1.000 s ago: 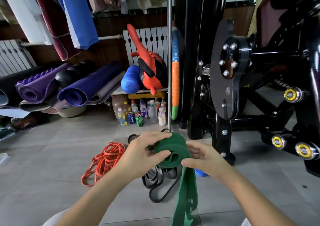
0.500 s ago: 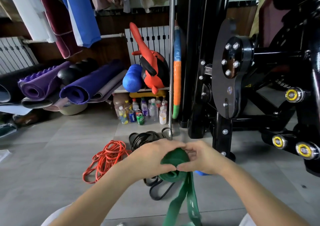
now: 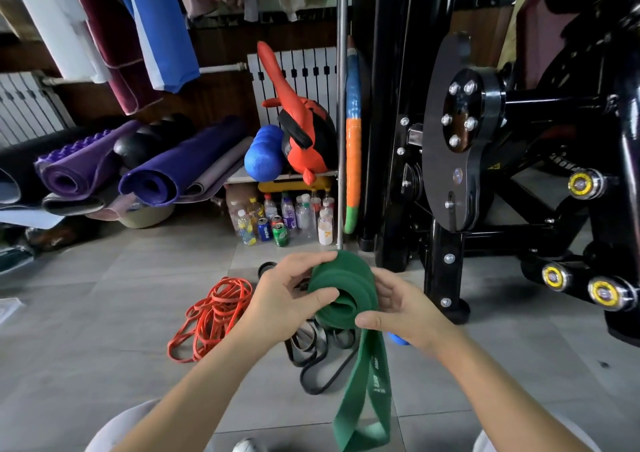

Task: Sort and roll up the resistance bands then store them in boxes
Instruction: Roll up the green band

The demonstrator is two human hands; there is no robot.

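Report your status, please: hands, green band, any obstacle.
Left hand and right hand both grip green band. Partly rolled, tail hangs down. Orange bands, black bands on floor beneath.

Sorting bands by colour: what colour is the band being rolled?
The resistance band is dark green; head view shows it best.

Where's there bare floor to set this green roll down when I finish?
Bare tiles left of the orange bands, toward the rolled mats, and right of the green band, before the black machine. Crowded beneath the roll: black bands beside the orange ones.
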